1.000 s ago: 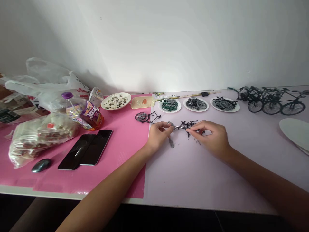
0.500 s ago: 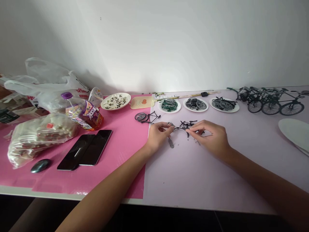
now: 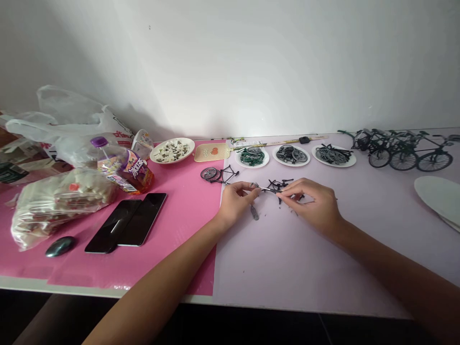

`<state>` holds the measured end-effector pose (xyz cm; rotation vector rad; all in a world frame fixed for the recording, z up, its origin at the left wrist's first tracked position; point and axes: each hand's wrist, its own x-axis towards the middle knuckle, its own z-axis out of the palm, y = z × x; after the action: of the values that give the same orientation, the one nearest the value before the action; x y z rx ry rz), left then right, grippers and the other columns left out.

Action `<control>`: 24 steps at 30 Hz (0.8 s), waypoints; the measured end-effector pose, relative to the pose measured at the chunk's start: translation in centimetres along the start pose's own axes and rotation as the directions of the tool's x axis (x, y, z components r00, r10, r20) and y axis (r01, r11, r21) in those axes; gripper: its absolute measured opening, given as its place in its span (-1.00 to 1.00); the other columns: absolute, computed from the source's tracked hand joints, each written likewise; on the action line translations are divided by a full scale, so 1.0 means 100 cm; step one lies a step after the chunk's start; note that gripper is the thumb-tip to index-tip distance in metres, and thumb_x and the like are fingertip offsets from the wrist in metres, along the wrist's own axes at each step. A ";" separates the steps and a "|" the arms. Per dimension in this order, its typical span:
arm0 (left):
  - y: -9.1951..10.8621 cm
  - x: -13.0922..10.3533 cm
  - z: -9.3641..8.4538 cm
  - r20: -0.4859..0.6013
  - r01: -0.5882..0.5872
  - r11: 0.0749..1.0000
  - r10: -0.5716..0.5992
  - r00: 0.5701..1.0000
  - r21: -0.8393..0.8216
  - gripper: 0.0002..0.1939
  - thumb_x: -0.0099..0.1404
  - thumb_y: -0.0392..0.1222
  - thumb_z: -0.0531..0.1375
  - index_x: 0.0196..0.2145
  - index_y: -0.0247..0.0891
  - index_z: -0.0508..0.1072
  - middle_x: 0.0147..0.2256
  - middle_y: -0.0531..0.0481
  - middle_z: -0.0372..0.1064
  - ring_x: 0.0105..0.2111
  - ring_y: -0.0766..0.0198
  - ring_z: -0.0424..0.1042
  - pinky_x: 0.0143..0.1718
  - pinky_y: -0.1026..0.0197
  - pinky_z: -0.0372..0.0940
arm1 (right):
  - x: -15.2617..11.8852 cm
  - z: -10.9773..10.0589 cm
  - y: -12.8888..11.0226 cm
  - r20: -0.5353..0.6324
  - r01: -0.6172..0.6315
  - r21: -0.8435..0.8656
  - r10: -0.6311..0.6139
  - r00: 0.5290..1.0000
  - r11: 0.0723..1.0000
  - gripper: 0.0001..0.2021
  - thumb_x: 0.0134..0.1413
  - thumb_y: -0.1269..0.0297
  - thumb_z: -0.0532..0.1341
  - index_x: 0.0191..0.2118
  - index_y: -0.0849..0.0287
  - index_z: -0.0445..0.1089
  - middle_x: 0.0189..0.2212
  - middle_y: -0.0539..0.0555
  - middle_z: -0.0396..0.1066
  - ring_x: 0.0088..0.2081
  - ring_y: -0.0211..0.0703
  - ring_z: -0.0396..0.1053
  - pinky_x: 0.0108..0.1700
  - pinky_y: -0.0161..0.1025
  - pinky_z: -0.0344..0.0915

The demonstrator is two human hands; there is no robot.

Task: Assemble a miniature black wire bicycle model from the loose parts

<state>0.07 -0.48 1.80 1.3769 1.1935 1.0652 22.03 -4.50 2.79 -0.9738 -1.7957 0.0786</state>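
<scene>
My left hand [image 3: 234,201] pinches a small grey plastic part [image 3: 254,185], mostly covered by the fingers. Between the fingertips of my right hand [image 3: 316,201] is a thin shiny rod [image 3: 266,189], its left end against my left fingertips. What kind of rod it is, I cannot tell. Just below my left fingers lies a grey toy wheel [image 3: 255,213], seen nearly edge-on. Loose black bicycle parts [image 3: 279,184] lie behind my hands, with tiny scraps around. A partly assembled black toy bicycle [image 3: 217,175] rests on its side beyond my left hand.
Plates of green parts [image 3: 252,157], black parts [image 3: 291,155] and grey parts [image 3: 333,156] line the wall. Assembled toy bicycles [image 3: 406,151] stand at right, near white plates [image 3: 438,199]. At left are phones [image 3: 125,224], a mouse [image 3: 60,246], a bottle [image 3: 125,165] and bags [image 3: 64,196].
The rod between my hands has shifted slightly and shows more of its shiny length. Both hands stay in nearly the same place.
</scene>
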 end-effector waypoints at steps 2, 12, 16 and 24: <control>-0.001 0.001 0.000 -0.004 -0.002 1.000 0.002 1.000 -0.013 -0.81 0.23 -0.12 0.46 -0.32 -0.29 0.62 -0.35 -0.06 0.57 -0.51 0.36 0.43 -0.42 0.26 0.27 | 0.000 0.000 0.000 0.001 -0.007 -0.006 0.007 1.000 1.000 -0.85 0.25 0.23 0.40 -0.39 0.00 0.56 -0.40 0.04 0.63 -0.41 -0.06 0.55 -0.43 -0.11 0.51; 0.002 0.001 -0.002 0.020 0.033 0.992 -0.031 0.999 -0.125 -0.81 0.21 -0.12 0.46 -0.38 -0.26 0.59 -0.37 -0.03 0.54 -0.48 0.30 0.48 -0.36 0.19 0.38 | -0.001 0.000 -0.001 -0.025 -0.049 0.005 0.049 0.998 0.999 -0.86 0.24 0.25 0.41 -0.37 0.03 0.56 -0.39 0.04 0.60 -0.40 -0.10 0.52 -0.40 -0.15 0.50; 0.002 0.003 -0.004 0.026 0.035 0.990 -0.032 0.999 -0.140 -0.78 0.19 -0.07 0.47 -0.35 -0.25 0.61 -0.34 -0.04 0.54 -0.46 0.28 0.49 -0.34 0.16 0.39 | -0.001 -0.002 0.005 -0.054 -0.150 0.032 0.152 0.987 0.988 -0.92 0.30 0.21 0.36 -0.17 0.02 0.63 -0.31 0.07 0.55 -0.32 -0.09 0.52 -0.35 -0.17 0.52; 0.000 0.005 -0.004 0.045 0.042 0.990 -0.037 0.998 -0.136 -0.69 0.17 0.06 0.50 -0.36 -0.25 0.62 -0.38 -0.04 0.54 -0.46 0.27 0.50 -0.33 0.16 0.37 | -0.005 0.000 0.026 0.099 -0.378 0.136 0.367 0.925 0.916 -0.70 0.45 0.00 0.16 -0.16 0.08 0.50 -0.29 0.08 0.46 -0.46 -0.21 0.32 -0.49 -0.26 0.32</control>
<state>-0.30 0.12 1.82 1.2585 1.0919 1.0651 23.56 -3.12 1.20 -1.2036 -1.6188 0.4897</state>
